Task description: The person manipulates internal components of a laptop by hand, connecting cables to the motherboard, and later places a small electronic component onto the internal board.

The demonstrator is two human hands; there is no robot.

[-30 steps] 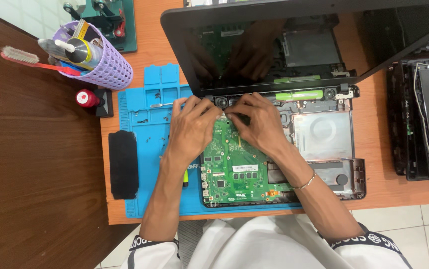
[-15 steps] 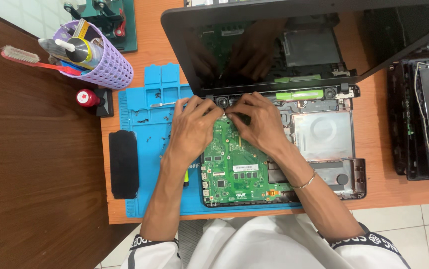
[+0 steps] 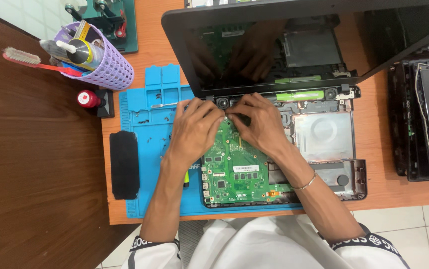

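— Working both hands at the top edge of the green motherboard (image 3: 239, 167), close under the hinge line. Left hand (image 3: 194, 130) is lying knuckles-up, fingers curled down onto the board's upper left corner; right hand (image 3: 260, 125) is doing the same just beside it, fingertips meeting the left's.

— Are you gripping anything?

— Pinching something small between the fingertips of both hands, but I cannot tell what; my own knuckles are hiding it. Both grips are narrow, fingers drawn in, not spread.

— Where is the board sitting?

— It is lying flat in the opened laptop base (image 3: 324, 144), filling the left part of the shell. The bare silver bay to its right is standing open.

— Why is the screen tipped back like that?

— I am judging that the lid (image 3: 294, 45) is leaning away so the hinge edge is staying reachable; its dark glass is mirroring my hands and the board.

— And the mat?

— The blue work mat (image 3: 144, 149) is lying under the laptop's left side, its moulded pockets near my left wrist, probably for holding loose screws. A black pad (image 3: 125, 164) is resting on its left edge.

— Anything else near?

— A lilac mesh basket (image 3: 102, 62) of tools is sitting well apart at the upper left, a red-handled brush (image 3: 30, 59) poking out. Another dismantled laptop shell (image 3: 424, 124) is lying at the right.
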